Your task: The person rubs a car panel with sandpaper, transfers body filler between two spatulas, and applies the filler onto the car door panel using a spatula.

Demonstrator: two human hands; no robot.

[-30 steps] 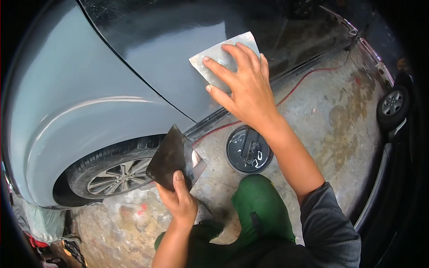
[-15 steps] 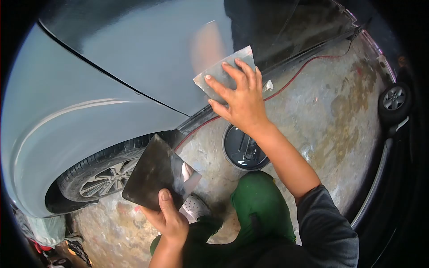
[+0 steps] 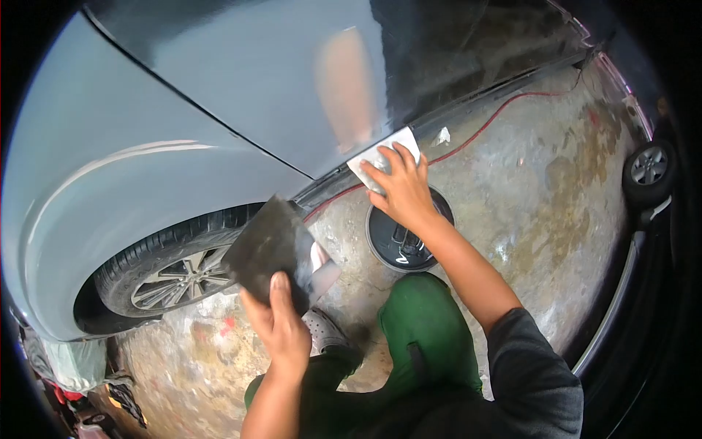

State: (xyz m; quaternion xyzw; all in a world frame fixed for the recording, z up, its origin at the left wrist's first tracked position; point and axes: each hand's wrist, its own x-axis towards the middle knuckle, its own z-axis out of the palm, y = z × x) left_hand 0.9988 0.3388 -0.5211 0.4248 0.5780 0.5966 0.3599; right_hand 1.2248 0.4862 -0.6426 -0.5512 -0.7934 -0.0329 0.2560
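Right hand (image 3: 404, 192) up at the door's bottom edge, fingers fanned across the face of a pale flat spreader (image 3: 373, 159), thumb down by its near edge, sheet held in the grip! Whether that spreader touches the metal, I can't tell from here. Left hand (image 3: 284, 333) is lower and nearer the body, pinching a dark flat plate (image 3: 263, 245), thumb on top, the other fingers mostly hidden beneath. The plate is tilted, in front of the tire (image 3: 121, 285) and its silver alloy rim (image 3: 183, 282), with a glossy patch on its right side.

Up on the grey door panel (image 3: 248, 80), a tan streak (image 3: 344, 80) runs down towards the spreader, blurred at its edges. To its right the surface turns glossy black; to the left, past the dark seam, comes the grey fender (image 3: 124, 183) curving over the wheel.

Down on the stained concrete floor (image 3: 523, 183), a round black container (image 3: 379, 238) sits partly behind the right hand, and a red hose (image 3: 504, 110) trails along the sill, near a small white scrap (image 3: 443, 135). Green trousers (image 3: 428, 322) and a perforated light clog (image 3: 322, 329) show below.
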